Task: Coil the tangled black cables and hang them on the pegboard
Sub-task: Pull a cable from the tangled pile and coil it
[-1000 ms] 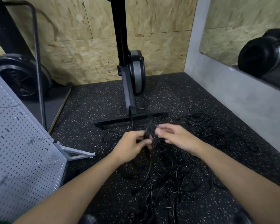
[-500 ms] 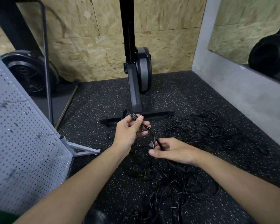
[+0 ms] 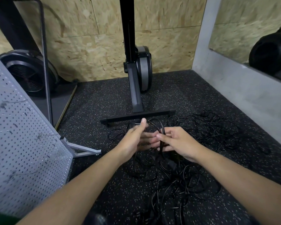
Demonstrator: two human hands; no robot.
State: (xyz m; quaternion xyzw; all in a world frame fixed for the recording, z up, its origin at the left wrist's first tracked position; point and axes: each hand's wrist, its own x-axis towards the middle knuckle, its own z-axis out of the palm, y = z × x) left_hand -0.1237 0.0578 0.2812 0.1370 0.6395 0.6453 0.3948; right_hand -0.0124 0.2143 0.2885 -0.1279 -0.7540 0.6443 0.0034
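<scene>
The black cables (image 3: 193, 184) lie in a loose tangle on the speckled rubber floor (image 3: 104, 101), spreading from below the person's hands out to the right and back towards the grey wall (image 3: 243, 98). One loop (image 3: 161, 131) is lifted out of the tangle. The right hand (image 3: 177, 143) pinches it between thumb and curled fingers, and its strands run down past the palm to a plug (image 3: 171, 166) hanging just above the pile.

The left hand (image 3: 133, 140) is just beside the right and is blurred. Its thumb points up and its fingers appear stretched towards the right hand. Whether they hold any cable cannot be told.

The grey pegboard (image 3: 23, 143) stands at the left, tilted, with nothing coiled on its visible face. Its metal foot (image 3: 81, 150) rests on the floor near the edge of the tangle. Beyond the hands an exercise machine (image 3: 137, 82) stands upright. Its base bar (image 3: 138, 116) lies across the floor, touching the far side of the cables. A round fan wheel (image 3: 28, 73) sits in the left corner against the chipboard wall (image 3: 91, 46). A mirror (image 3: 250, 30) is mounted on the right.
</scene>
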